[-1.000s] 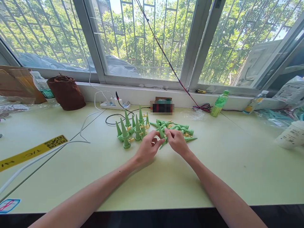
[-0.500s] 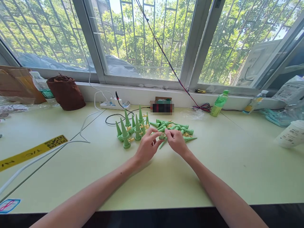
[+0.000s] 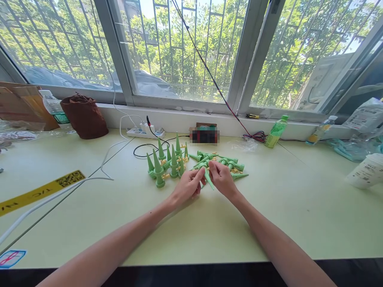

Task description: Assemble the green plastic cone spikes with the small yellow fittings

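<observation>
A green plastic plant watering spike [image 3: 208, 179] is between my two hands, its pointed end slanting down towards me. My left hand [image 3: 189, 183] is closed round its wide end. On the other side, my right hand [image 3: 222, 175] is closed, with thumb and finger pinched against the same spike; the fingers hide the exact spot. Left of my hands stand several watering spikes [image 3: 158, 169] with tips up and small yellow valves [image 3: 165, 175]. Just behind my hands and to the right lies a loose pile of green spike parts [image 3: 236, 164] with yellow pieces among them.
A power strip [image 3: 134, 132] with cables and a small box [image 3: 204, 134] with a blurred front stand by the window sill. A brown bag [image 3: 83, 117] is at the back left. Bottles [image 3: 277, 132] and a white cup [image 3: 366, 171] are at the right. A white cable [image 3: 101, 171] crosses the left side.
The watering spike has turned in my hands, so its point now shows, aimed down towards me. My left hand has rolled over and lowered slightly; the right has hardly moved.
</observation>
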Demonstrator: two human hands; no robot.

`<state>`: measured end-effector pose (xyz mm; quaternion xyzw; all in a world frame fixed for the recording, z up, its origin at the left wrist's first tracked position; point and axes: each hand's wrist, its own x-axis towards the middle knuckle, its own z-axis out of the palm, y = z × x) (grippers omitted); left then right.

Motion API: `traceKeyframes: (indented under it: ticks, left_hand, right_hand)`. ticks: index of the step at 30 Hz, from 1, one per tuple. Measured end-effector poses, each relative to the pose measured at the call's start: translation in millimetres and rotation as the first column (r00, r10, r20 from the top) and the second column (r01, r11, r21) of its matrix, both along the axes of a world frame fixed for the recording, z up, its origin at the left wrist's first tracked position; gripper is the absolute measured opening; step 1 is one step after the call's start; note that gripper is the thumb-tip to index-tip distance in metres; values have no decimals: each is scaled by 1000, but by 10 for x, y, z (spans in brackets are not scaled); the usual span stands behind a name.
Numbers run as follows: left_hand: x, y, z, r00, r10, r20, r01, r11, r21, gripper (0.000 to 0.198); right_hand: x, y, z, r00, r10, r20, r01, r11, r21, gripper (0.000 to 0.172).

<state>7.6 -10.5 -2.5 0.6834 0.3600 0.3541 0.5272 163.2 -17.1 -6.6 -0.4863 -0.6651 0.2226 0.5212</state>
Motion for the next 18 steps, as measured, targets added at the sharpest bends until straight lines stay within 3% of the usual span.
traceKeyframes:
  ticks: [9, 18]
  left_hand:
    - [-15, 15, -4, 999, 26, 35, -28, 998, 57, 43]
    - [-15, -7, 54, 998, 55, 16, -58, 972, 229, 26]
  right_hand:
    - [21, 27, -42, 998, 33, -46, -35, 998, -46, 48]
    - [19, 41, -41, 993, 52, -102, -59, 996, -69, 51]
